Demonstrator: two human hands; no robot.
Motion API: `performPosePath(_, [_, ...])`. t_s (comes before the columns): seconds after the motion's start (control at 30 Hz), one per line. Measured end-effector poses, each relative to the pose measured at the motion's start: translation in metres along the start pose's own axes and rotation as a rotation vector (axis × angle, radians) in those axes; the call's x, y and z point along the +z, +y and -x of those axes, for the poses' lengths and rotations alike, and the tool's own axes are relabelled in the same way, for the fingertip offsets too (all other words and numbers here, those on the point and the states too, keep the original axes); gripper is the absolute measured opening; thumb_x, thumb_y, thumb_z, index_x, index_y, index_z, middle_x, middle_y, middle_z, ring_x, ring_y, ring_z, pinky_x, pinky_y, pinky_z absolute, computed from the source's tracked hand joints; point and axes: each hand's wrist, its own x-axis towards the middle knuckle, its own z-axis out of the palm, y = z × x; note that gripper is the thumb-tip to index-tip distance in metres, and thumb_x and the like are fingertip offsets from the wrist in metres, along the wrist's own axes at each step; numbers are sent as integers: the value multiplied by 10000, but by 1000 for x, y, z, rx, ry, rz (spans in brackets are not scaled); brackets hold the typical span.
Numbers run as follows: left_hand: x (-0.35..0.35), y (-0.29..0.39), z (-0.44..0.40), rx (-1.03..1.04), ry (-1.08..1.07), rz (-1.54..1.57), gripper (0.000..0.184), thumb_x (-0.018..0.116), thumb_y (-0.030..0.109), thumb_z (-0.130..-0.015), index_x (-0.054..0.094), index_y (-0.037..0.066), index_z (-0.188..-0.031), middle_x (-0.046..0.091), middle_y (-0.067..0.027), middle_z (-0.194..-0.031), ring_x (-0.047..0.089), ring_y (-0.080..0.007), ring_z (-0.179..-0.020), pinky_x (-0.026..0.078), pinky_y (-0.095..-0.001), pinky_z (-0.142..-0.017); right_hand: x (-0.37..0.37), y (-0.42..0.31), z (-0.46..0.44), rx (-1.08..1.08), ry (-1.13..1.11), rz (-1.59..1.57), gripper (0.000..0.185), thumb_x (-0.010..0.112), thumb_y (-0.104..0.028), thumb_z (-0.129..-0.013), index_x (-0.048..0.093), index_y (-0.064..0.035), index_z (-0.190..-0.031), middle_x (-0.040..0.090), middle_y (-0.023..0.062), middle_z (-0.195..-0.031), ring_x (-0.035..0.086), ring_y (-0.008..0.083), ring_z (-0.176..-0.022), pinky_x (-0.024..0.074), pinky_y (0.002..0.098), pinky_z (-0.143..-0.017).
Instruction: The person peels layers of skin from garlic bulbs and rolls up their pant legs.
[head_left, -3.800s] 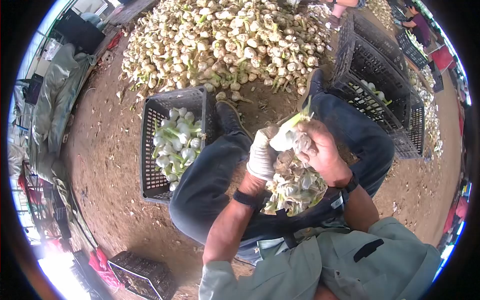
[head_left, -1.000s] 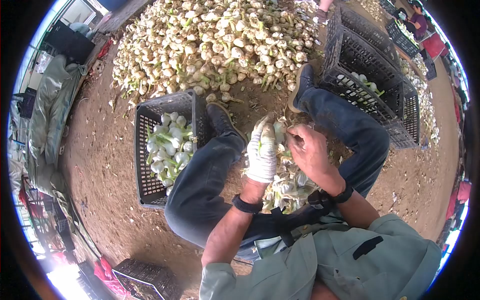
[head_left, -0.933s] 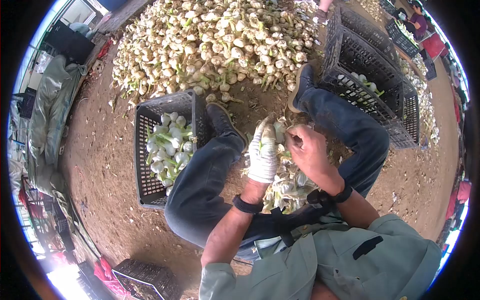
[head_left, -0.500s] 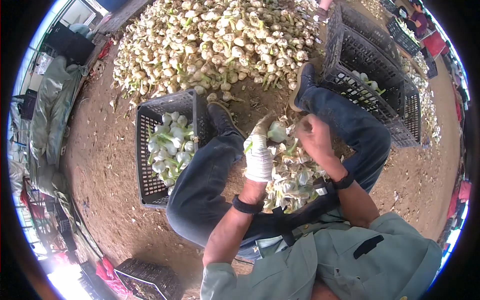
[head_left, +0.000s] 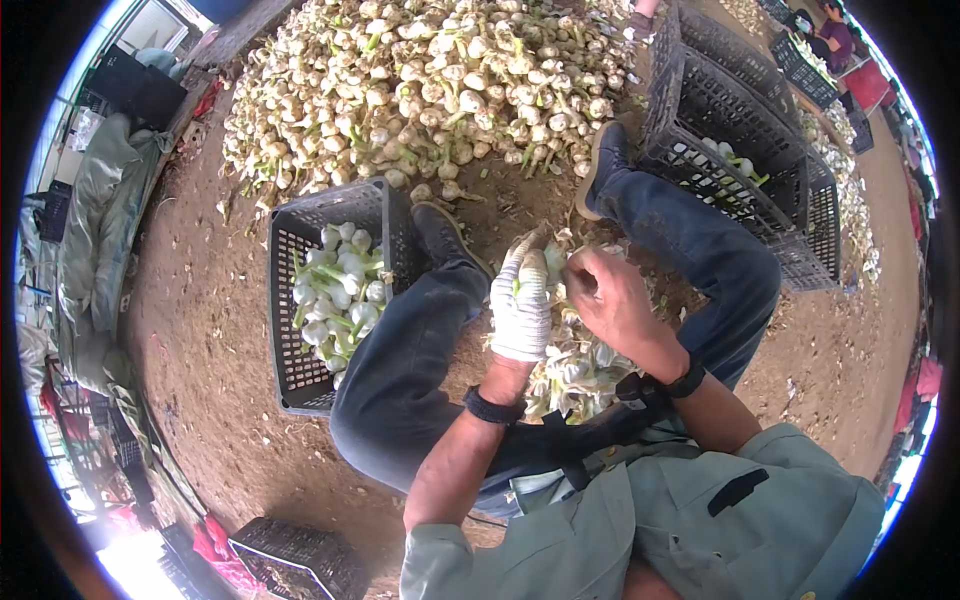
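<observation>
By the bent fingers of the white-knit-gloved left hand (head_left: 520,303), 1 pale green-white garlic bulb (head_left: 554,262) is held above pale, papery garlic skins (head_left: 573,378). The bare right hand (head_left: 612,303) is curled beside it; whether anything is pinched there cannot be told. The bulb is mostly hidden by both hands.

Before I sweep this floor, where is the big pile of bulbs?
In the head view, the pile lies at the top, mostly left of centre, beyond the person's left shoe and the crate beside it.
</observation>
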Motion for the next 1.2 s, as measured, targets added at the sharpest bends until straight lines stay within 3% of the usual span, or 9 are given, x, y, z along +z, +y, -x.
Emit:
performPosePath(0.13, [-4,3,0,8,-33,-14,419,428,276,-1022,569,-26,-1275,650,-101,-1145,592,-144,-983,470,-279,-878,5,11,0,87,4,-196,145,657,9,-786,535,-32,-853,587,95,-728,578,210,-599,438,344,-521])
performPosePath(0.2, [-4,5,-2,-64,-65,74,414,447,251,-996,574,-39,-1262,652,-124,-1151,603,-167,-1014,478,-300,-904,4,24,3,399,-102,-359,127,649,37,-764,550,-10,-827,588,60,-721,537,141,-584,421,310,-492])
performPosePath(0.57, [-4,15,-3,-135,-185,342,548,510,149,-782,511,-68,-1285,605,-169,-1224,600,-254,-1111,450,-363,-1016,2,78,11,262,-29,-167,157,653,-111,-795,596,1,-888,652,85,-813,577,97,-588,461,239,-514])
performPosePath(0.63, [-5,17,-6,-91,-146,397,561,528,127,-760,506,-66,-1286,587,-177,-1253,584,-268,-1144,442,-375,-1032,-10,58,0,804,-45,-734,234,607,-212,-853,576,-6,-960,657,88,-848,589,105,-558,479,244,-512])
performPosePath(0.7, [-7,16,-6,-121,-158,463,580,540,105,-742,498,-58,-1297,576,-183,-1272,574,-275,-1160,438,-384,-1038,-12,49,0,801,-43,-939,358,571,-335,-912,549,5,-1021,643,79,-836,583,107,-534,484,248,-499])
performPosePath(0.83, [-6,8,-7,-76,-167,495,483,574,96,-811,545,-22,-1279,627,-122,-1183,611,-197,-1060,478,-328,-962,-8,17,-3,681,-35,-999,392,560,-378,-963,557,6,-1043,628,51,-798,577,91,-549,463,227,-473])
performPosePath(0.97, [-7,0,-6,-26,-135,360,456,608,257,-890,567,-12,-1256,643,-103,-1148,617,-172,-1018,493,-316,-913,-7,5,-9,607,-19,-847,193,617,-148,-946,604,19,-1043,622,24,-803,556,60,-597,468,222,-506])
performPosePath(1.07, [-12,-21,-7,-232,-96,245,484,487,403,-971,586,4,-1225,662,-107,-1076,640,-165,-903,536,-302,-743,-8,4,-9,511,-28,-795,199,602,-131,-953,603,27,-1073,623,17,-829,558,57,-634,469,220,-537])
performPosePath(1.2, [-9,-10,-7,-351,-168,127,515,495,444,-952,600,2,-1195,678,-95,-988,638,-153,-789,512,-272,-599,5,20,-2,426,132,-688,204,591,-136,-961,598,37,-1069,608,4,-853,543,41,-690,439,210,-554])
